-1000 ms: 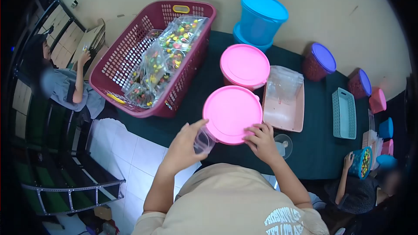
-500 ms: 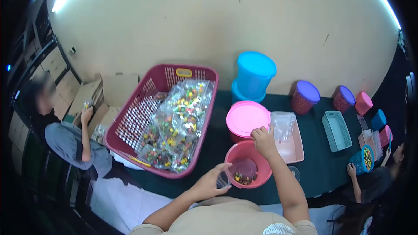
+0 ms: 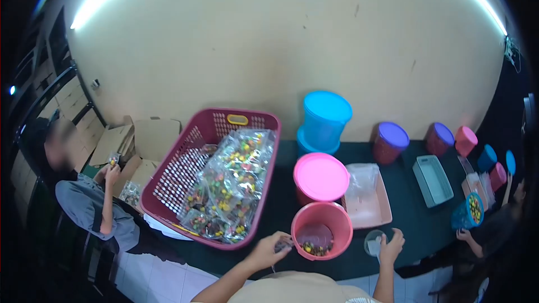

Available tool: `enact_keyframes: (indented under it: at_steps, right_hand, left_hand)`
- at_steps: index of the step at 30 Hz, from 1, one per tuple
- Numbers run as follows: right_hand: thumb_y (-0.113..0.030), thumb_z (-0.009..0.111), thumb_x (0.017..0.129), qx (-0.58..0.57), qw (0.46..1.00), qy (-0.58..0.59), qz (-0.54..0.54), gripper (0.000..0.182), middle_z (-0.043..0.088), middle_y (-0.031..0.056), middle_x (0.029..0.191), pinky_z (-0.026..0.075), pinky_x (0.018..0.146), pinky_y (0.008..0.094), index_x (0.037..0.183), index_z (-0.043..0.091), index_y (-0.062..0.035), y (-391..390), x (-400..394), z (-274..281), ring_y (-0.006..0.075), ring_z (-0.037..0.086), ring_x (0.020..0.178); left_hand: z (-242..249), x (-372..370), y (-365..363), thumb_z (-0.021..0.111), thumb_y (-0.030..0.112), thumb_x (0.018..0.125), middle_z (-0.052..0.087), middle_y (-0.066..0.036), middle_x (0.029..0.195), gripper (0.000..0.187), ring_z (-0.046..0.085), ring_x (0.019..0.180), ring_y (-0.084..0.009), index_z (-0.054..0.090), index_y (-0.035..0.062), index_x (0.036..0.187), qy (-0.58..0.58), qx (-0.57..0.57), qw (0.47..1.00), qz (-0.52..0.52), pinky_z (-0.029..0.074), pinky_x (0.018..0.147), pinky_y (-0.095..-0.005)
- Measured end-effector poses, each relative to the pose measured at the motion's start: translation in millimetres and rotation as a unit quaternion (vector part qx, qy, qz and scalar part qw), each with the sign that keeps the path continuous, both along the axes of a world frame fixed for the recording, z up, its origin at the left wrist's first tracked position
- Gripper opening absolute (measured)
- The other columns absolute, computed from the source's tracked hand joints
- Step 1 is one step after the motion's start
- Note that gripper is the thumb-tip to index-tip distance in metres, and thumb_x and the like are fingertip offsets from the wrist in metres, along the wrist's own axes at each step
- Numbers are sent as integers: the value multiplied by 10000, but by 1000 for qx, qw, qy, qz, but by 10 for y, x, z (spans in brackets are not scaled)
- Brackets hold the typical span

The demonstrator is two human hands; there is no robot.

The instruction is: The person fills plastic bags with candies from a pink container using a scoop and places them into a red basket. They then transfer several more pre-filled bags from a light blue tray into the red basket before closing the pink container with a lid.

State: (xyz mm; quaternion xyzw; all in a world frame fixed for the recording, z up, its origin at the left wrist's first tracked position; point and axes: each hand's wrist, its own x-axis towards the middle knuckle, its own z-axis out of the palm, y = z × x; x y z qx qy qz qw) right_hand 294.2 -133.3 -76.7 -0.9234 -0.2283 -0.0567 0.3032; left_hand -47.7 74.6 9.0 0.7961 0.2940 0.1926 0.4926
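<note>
My left hand (image 3: 270, 251) is closed round a small clear container with dark contents, at the left rim of the pink bucket (image 3: 302, 228). Mixed colourful pieces (image 3: 315, 248) lie in the bottom of this bucket. To the right, my right hand (image 3: 391, 247) is beside a clear round dish (image 3: 371, 243) on the table. Its fingers are curled, with something pale and thin at the thumb that is too small to name. Behind the bucket stands a container with a pink lid (image 3: 321, 177). A pink tray (image 3: 368, 213) holds clear plastic bags (image 3: 361, 178).
A large maroon basket (image 3: 168, 177) of filled bags stands left. Behind are blue tubs (image 3: 325, 118), purple-lidded containers (image 3: 392, 136) and a grey-green basket (image 3: 432, 182). One person (image 3: 98, 207) is at the left; another (image 3: 491, 230) at the right touches a blue bucket (image 3: 459, 216).
My right hand has left the pink lid and tray and moved right and down beside the round dish. Dark contents now show in my left hand's container. The view has tilted up.
</note>
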Motion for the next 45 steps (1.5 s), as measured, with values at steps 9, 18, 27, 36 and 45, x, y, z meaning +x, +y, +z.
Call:
enact_keyframes:
  at_steps: [9, 18, 27, 36, 45]
  right_hand:
    - [-414, 632, 845, -32, 862, 506, -2, 510, 659, 188, 896, 530, 507, 419, 1090, 529, 22, -870, 527, -936, 274, 674, 707]
    - [-177, 536, 918, 185, 780, 585, 126, 117, 555, 39, 640, 377, 427, 231, 892, 528, -64, -820, 549, -660, 90, 468, 466]
    - [-161, 524, 945, 257, 851, 344, 302, 122, 526, -15, 635, 328, 475, 194, 891, 517, -52, -364, 818, 139, 32, 441, 533]
    - [-149, 521, 943, 237, 813, 374, 378, 135, 544, -14, 676, 381, 564, 204, 958, 540, -16, -92, 666, 285, 40, 482, 614]
    - [-150, 532, 933, 187, 839, 333, 387, 144, 560, 19, 679, 402, 571, 241, 953, 556, -9, -34, 523, 442, 82, 513, 615]
  left_hand:
    - [46, 440, -244, 727, 234, 748, 634, -149, 1025, 581, 630, 928, -260, 470, 34, 1229, 102, 57, 991, 63, 490, 833, -348]
    - [-186, 873, -568, 726, 214, 723, 634, -164, 1029, 584, 631, 928, -301, 475, 20, 1213, 79, 101, 961, 243, 491, 830, -385]
    - [-389, 921, -848, 738, 195, 721, 610, -185, 1067, 575, 607, 985, -323, 459, 14, 1191, 45, 80, 929, 359, 473, 855, -384]
    - [-361, 763, -914, 739, 155, 723, 609, -102, 1025, 590, 610, 910, -236, 434, 25, 1211, 29, 55, 916, 396, 477, 812, -369]
    - [-478, 590, -828, 739, 163, 740, 614, -123, 1051, 606, 614, 916, -244, 419, 10, 1231, 28, 53, 917, 394, 480, 809, -362]
